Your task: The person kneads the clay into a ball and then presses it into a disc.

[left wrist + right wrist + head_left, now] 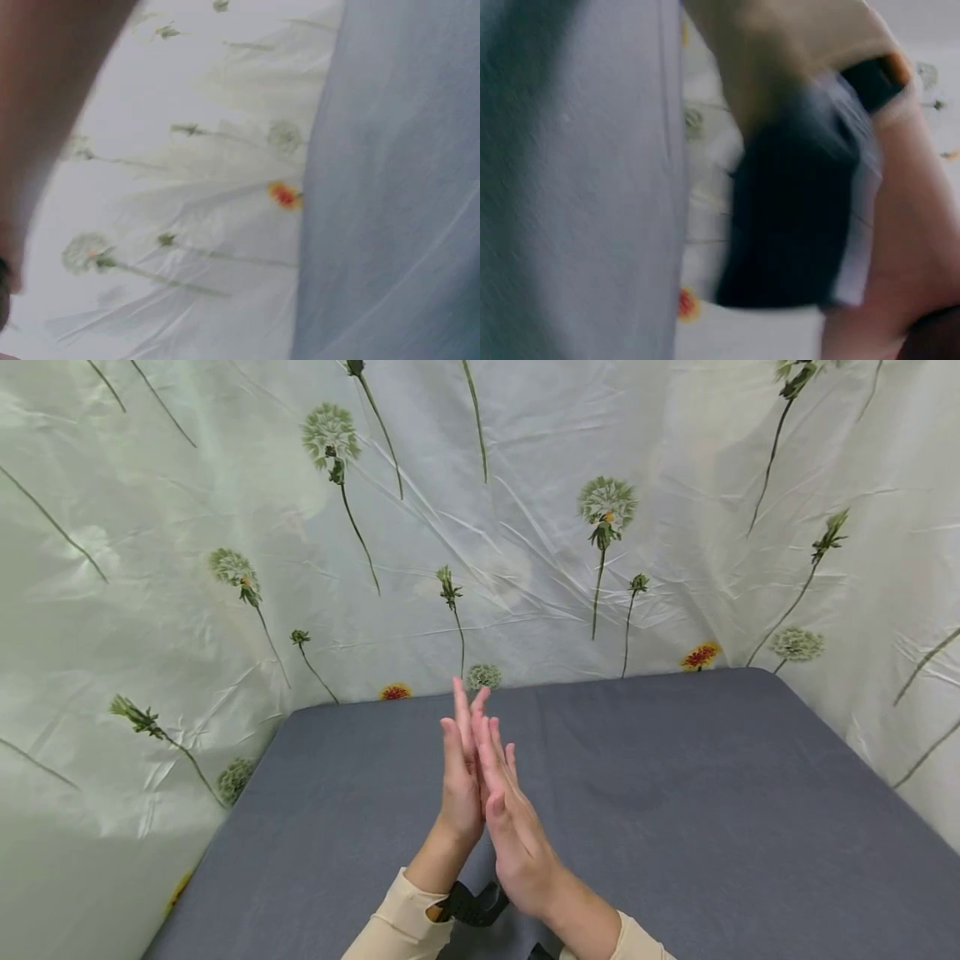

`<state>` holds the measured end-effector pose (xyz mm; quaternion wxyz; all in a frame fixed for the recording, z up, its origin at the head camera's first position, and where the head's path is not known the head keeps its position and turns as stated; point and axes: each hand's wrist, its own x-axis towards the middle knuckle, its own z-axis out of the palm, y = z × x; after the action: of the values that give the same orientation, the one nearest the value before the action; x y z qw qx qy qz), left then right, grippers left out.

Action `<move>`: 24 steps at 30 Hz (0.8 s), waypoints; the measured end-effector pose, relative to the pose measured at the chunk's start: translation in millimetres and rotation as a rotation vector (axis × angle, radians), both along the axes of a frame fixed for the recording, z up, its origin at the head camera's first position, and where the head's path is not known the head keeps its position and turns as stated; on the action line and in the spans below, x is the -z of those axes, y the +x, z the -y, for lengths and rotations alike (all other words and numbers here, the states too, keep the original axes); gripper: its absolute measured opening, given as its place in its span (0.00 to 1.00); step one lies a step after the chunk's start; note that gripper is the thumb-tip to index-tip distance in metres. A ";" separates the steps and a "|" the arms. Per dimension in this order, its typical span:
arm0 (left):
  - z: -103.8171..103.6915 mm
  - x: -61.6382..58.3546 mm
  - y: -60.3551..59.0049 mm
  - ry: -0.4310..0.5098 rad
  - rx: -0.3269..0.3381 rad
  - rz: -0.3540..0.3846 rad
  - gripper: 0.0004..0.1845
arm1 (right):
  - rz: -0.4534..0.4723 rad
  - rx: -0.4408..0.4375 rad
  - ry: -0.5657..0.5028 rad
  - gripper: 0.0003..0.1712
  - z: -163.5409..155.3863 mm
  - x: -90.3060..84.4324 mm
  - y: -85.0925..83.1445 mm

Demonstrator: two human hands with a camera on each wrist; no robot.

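- Biggest thing in sight: the pale floral cloth (525, 527), printed with dandelion heads and long stems, hanging across the back from nine o'clock round to three o'clock and wrapping both sides.
- Below it, the grey table (712, 793) spreads across the lower half, its far edge meeting the cloth at twelve o'clock.
- Over the table's middle, towards six o'clock, both hands are raised and pressed palm to palm.
- The right hand (513, 831) sits nearer the camera, fingers straight and together, pointing up towards twelve o'clock, holding nothing.
- The left hand (459, 785) lies flat against it on the nine o'clock side, fingers likewise straight, tips reaching a touch higher, and holding nothing.
- Cream sleeves (397, 922) cover both forearms at six o'clock.
- Smallest: a black wrist strap (472, 906) just below the hands; the right wrist view shows a dark blurred block, probably the same mount, but it is too smeared to be sure.
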<state>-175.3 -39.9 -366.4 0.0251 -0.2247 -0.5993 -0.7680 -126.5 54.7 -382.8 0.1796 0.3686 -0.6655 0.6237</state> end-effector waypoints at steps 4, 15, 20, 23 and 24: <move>-18.9 9.8 7.6 -0.060 0.105 -0.009 0.42 | -0.050 0.067 -0.026 0.37 -15.4 -5.3 -8.2; -39.9 9.1 36.6 -0.162 0.286 -0.025 0.44 | 0.070 0.135 -0.132 0.41 -54.4 -11.6 -32.6; -35.6 3.3 39.9 -0.183 0.221 -0.049 0.41 | 0.162 0.132 -0.123 0.39 -49.2 -2.3 -37.8; -27.8 -1.2 34.1 -0.161 0.129 -0.098 0.43 | 0.217 0.076 -0.101 0.39 -35.9 4.2 -34.1; -24.7 -2.9 31.2 -0.145 0.099 -0.115 0.44 | 0.234 0.054 -0.090 0.38 -31.2 6.2 -31.6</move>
<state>-144.1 -15.2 -363.5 0.0054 -0.2990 -0.6389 -0.7088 -158.0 85.9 -389.0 0.1338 0.2666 -0.6631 0.6866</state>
